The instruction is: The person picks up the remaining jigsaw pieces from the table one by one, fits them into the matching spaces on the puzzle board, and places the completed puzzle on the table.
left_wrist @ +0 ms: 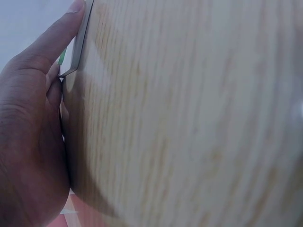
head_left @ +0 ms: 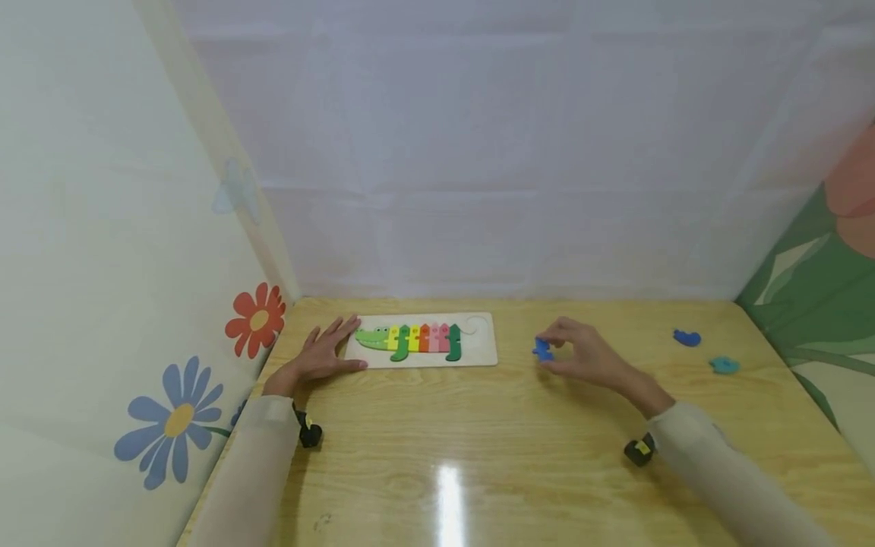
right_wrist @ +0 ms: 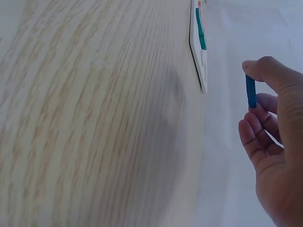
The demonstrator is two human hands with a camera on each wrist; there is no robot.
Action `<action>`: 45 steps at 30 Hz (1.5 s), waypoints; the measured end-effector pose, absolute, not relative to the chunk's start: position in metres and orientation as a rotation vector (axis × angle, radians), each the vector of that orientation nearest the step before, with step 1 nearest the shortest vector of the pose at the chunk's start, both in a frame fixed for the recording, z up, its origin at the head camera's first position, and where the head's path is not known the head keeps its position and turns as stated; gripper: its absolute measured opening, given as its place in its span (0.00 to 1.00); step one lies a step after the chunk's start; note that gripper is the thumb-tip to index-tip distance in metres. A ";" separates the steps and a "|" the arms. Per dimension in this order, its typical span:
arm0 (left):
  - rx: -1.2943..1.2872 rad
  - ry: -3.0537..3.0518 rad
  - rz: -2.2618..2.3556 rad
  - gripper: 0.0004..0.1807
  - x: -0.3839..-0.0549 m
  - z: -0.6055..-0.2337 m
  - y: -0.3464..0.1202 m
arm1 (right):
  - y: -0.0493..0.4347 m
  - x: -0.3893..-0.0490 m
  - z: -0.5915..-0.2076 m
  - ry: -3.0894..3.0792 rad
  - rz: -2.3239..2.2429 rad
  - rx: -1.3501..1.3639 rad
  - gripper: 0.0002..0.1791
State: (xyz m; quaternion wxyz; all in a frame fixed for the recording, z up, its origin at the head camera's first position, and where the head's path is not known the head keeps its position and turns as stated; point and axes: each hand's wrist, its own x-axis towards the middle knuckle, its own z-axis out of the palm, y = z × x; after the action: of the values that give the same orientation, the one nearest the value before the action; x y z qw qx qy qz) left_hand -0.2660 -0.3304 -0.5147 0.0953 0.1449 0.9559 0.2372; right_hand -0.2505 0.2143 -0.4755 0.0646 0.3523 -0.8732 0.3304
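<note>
at the left side, the left hand lay with its fingers spread and nearly straight, touching the left end of a pale board. it was not closed around anything; probably it was placed so in order that the board would not slide on the wooden table.

the board carried, from left to right, a light green crocodile head, then yellow, green, orange-red and pink pieces, and a dark green leg piece. after this one, only a curved outline was seen; how deep it was, i could not tell.

right of the board and apart from it, the right hand pinched a blue piece off the table, its thumb and fingers open only as wide as the piece. this edge hold seemed chosen to leave the flat face uncovered.

farthest right, a dark blue piece and a teal piece lay loose on the table, near each other, outside the board.
</note>
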 end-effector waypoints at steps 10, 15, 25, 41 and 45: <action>0.394 2.818 0.659 0.62 -0.270 -0.516 -0.330 | 0.194 -0.257 -0.476 -2.637 1.042 1.057 0.22; 0.388 2.813 0.656 0.62 -0.271 -0.517 -0.330 | 0.185 -0.259 -0.475 -2.641 1.067 1.048 0.22; 0.389 2.817 0.673 0.62 -0.271 -0.515 -0.330 | 0.166 -0.268 -0.478 -2.646 1.078 1.073 0.22; 0.402 2.827 0.683 0.61 -0.270 -0.516 -0.328 | 0.141 -0.277 -0.480 -2.647 1.081 1.082 0.24; 0.405 2.833 0.677 0.61 -0.269 -0.516 -0.329 | 0.134 -0.279 -0.481 -2.649 1.091 1.080 0.24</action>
State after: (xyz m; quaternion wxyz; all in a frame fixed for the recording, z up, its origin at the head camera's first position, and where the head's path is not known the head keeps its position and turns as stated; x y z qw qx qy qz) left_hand -0.2691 -0.3287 -0.5163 0.1002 0.1371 0.9585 0.2290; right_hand -0.2791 0.1338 -0.4813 0.0397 0.3525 -0.8645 0.3561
